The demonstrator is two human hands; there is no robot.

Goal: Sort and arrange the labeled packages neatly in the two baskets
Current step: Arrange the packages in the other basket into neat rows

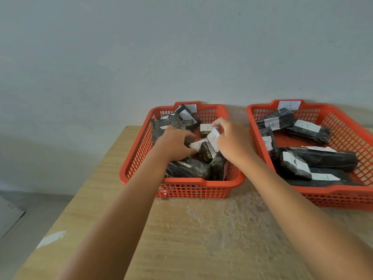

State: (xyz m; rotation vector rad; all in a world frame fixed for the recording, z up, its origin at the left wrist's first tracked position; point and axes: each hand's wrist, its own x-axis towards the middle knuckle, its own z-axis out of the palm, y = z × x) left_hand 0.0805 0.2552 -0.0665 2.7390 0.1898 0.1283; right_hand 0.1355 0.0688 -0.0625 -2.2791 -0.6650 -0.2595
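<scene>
We find two red plastic lattice baskets standing side by side on the pale wood-grain bench (201, 239). The left red basket (137, 158) carries a white tag at its far rim and holds dark wrapped packages with white paper labels, those we can read marked B. They lie in a jumble, some tilted, one propped against the far wall. The right red basket (343, 190) holds like packages whose readable labels are marked A; these lie flatter, roughly in rows, though overlapping.

Both hands are inside the left basket. The left hand (175, 144) has its fingers curled down over a B-labelled package (198, 145) at the middle of the heap. The right hand (230, 138) pinches another B-labelled package (214, 139) by its label end, just beside the first.

No package lies loose on the bench. We judge sorting by letter to be done or nearly so, as far as labels show; several are hidden. What remains is tidying the left basket, and perhaps squaring the right.
</scene>
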